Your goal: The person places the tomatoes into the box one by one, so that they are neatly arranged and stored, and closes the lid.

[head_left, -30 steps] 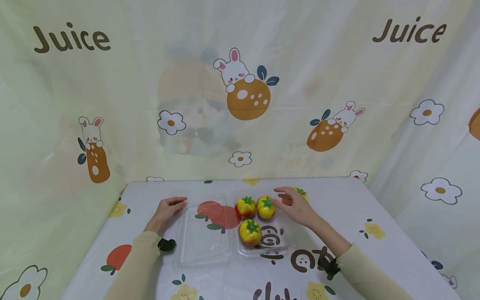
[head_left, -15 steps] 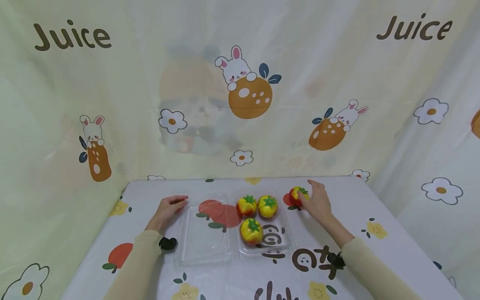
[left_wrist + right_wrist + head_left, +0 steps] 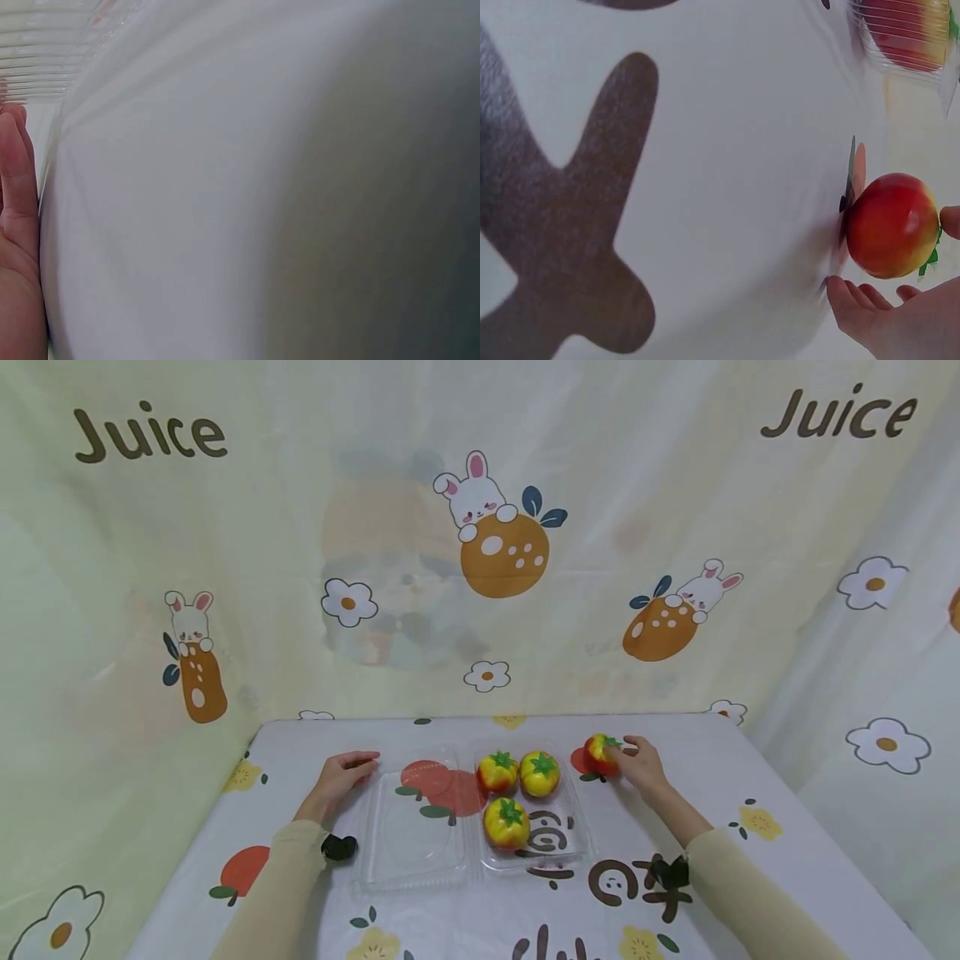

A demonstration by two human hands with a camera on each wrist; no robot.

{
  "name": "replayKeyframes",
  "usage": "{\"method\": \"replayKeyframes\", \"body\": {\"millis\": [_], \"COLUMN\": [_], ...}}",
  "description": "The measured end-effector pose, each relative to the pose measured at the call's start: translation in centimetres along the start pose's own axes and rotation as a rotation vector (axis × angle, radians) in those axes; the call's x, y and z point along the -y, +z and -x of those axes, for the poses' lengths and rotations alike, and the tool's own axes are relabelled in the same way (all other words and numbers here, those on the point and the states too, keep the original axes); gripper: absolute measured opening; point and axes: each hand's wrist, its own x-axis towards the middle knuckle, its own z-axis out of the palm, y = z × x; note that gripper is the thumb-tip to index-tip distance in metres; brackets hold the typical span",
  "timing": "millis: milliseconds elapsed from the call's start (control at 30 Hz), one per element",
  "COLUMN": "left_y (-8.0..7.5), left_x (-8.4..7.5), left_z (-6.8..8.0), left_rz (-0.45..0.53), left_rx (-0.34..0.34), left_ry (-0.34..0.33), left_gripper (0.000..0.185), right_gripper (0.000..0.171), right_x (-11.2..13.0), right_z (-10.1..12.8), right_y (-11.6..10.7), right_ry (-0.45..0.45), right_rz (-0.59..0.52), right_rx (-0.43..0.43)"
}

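One tomato (image 3: 601, 753) near the table's (image 3: 750, 777) far edge was now gripped by the right hand (image 3: 639, 765), which had closed around it; the left hand (image 3: 341, 777) stayed relaxed beside the open box (image 3: 408, 839).

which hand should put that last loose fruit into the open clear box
The right hand. Its fingers already curl around the loose fruit, just right of the clear box with its free corner. The left hand rests at the lid's far left edge, across the box.

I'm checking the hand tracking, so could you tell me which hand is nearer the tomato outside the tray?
Right. The right hand touches the loose tomato; the left hand rests beyond the tray's lid.
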Motion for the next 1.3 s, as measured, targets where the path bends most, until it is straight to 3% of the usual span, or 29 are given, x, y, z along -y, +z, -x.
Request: {"method": "replayKeyframes", "body": {"millis": [633,833,1300], "left_y": [0.3,0.1,0.3], "left_x": [0.2,0.4,0.1], "left_z": [0.1,-0.1,0.0], "left_rz": [-0.011,-0.013,-0.043], "left_rx": [-0.006,0.003,-0.015], "left_ry": [-0.008,0.005,-0.056], "left_gripper": [0.033,0.03,0.033], "right_gripper": [0.066,0.066,0.065], "right_x": [0.0,0.6,2.6], "right_z": [1.2,2.0,4.5], "right_y": [-0.3,-1.0,-2.3], "right_ry": [-0.01,-0.072,-0.206], "right_rz": [0.015,0.009,0.028], "right_rx": [0.027,0.036,0.055]}}
